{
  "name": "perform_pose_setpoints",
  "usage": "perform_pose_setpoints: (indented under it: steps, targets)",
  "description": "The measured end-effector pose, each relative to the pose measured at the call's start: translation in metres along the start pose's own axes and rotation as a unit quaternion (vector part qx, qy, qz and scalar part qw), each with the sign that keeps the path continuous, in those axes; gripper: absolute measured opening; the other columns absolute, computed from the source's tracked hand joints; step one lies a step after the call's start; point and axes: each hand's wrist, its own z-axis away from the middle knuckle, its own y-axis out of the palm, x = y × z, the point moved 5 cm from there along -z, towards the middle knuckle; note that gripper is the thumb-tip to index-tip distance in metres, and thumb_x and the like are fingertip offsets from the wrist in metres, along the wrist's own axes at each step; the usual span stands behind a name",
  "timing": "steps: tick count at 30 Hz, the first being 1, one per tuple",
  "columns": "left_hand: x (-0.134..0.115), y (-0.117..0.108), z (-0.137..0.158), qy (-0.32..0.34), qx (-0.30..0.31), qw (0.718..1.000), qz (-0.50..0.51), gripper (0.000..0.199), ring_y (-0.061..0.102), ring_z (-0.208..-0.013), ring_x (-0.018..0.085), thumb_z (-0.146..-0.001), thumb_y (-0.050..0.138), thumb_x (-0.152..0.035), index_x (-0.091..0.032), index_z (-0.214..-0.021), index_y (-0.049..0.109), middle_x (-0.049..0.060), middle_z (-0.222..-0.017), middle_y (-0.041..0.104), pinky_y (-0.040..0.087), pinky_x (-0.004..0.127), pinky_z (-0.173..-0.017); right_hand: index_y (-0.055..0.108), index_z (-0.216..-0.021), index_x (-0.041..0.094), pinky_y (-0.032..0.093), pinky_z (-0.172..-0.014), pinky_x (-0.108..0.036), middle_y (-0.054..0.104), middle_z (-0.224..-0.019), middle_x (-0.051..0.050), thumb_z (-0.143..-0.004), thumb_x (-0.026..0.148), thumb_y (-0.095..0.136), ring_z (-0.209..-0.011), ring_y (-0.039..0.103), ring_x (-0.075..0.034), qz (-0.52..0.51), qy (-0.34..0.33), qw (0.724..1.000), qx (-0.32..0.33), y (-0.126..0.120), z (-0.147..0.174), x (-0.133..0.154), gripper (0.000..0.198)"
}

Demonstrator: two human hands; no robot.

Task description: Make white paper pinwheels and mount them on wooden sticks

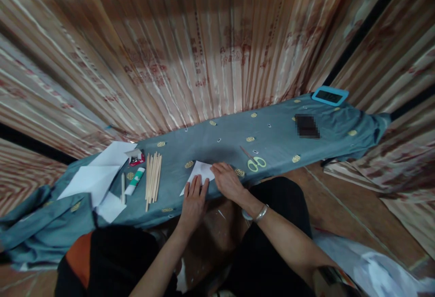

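A small folded piece of white paper lies near the front edge of the cloth-covered table. My left hand presses on its lower part, the fingers stretched out. At the paper's right edge, my right hand has its fingers bent together on the corner; a silver bracelet is on that wrist. Scissors with yellow-green handles rest to the right of this hand. Left of the paper lies a bundle of several thin wooden sticks, and beside it a green and white glue stick.
At the left lie white paper sheets, a small red and white box and a pale stick. A blue-framed device stands at the far right corner, with a blurred dark object nearer. Curtains hang behind the table.
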Motion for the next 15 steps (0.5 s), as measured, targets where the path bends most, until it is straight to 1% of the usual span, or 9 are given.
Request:
perform_pose_setpoints:
  steps: [2,4,7,11,15]
  targets:
    - [0.0,0.002,0.001,-0.002,0.004,1.0,0.002,0.067,0.033,-0.142,0.032,-0.079,0.057,-0.014,-0.012,-0.144,0.038,0.021,-0.15,0.038,0.031,0.052,-0.112,0.065,-0.111,0.013,0.046,-0.099,-0.04,0.065,-0.12,-0.013,-0.09,0.009,0.045,-0.11,0.056,-0.025,0.024,-0.054,0.998,0.014,0.012,0.008,0.014,0.029]
    - [-0.001,0.003,0.001,-0.004,0.011,1.0,0.005,0.067,0.032,-0.142,0.032,-0.08,0.055,-0.014,-0.012,-0.144,0.038,0.021,-0.15,0.038,0.031,0.052,-0.112,0.065,-0.113,0.01,0.044,-0.103,-0.039,0.064,-0.122,-0.015,-0.088,0.007,0.047,-0.113,0.056,-0.025,0.035,-0.075,0.996,0.019,0.022,0.015,0.019,0.031]
    - [-0.001,0.003,0.002,0.002,0.02,1.0,0.013,0.067,0.029,-0.143,0.031,-0.081,0.053,-0.014,-0.012,-0.145,0.035,0.02,-0.152,0.035,0.03,0.051,-0.113,0.06,-0.122,0.006,0.042,-0.107,-0.039,0.061,-0.128,-0.017,-0.086,0.005,0.046,-0.12,0.052,-0.026,0.038,-0.1,0.994,0.013,0.033,0.023,0.018,0.039]
    - [0.008,-0.001,0.014,0.01,0.03,0.999,0.025,0.067,0.028,-0.144,0.029,-0.081,0.051,-0.012,-0.011,-0.146,0.034,0.018,-0.154,0.034,0.03,0.048,-0.114,0.056,-0.129,0.005,0.042,-0.107,-0.041,0.059,-0.132,-0.019,-0.086,0.005,0.043,-0.123,0.05,-0.026,0.028,-0.112,0.993,-0.001,0.037,0.03,0.011,0.045]
    - [0.028,-0.008,0.041,-0.002,0.031,0.999,0.03,0.067,0.028,-0.144,0.026,-0.081,0.046,-0.008,-0.009,-0.146,0.031,0.017,-0.154,0.034,0.029,0.047,-0.115,0.056,-0.13,0.005,0.044,-0.105,-0.042,0.059,-0.132,-0.018,-0.085,0.004,0.041,-0.123,0.051,-0.027,0.031,-0.108,0.994,-0.012,0.033,0.036,-0.001,0.047]
